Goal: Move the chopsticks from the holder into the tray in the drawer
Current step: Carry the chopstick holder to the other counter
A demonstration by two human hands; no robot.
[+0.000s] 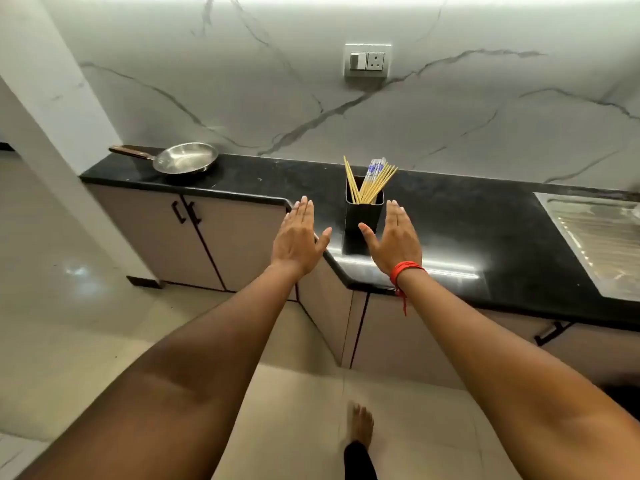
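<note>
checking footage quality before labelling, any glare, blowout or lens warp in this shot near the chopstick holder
Head view: a bright strip of glare lies on the black countertop just in front of the holder; the top of the marble wall is blown out white; wide-angle warp bends the counter edge and stretches the forearms; the chopsticks stay sharp enough, and both hands are evenly lit.

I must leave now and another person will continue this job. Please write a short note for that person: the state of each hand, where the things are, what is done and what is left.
Left hand: open, flat, holding nothing, left of the holder.
Right hand: open, empty, close beside the holder; contact cannot be told.
Chopsticks: all standing in the black holder on the dark counter, near its front edge.
Drawer and tray: not in view; cabinet fronts below look closed.
Done: nothing moved yet.
Left: open the drawer, take the chopsticks from the holder, lay them in the tray.
</note>
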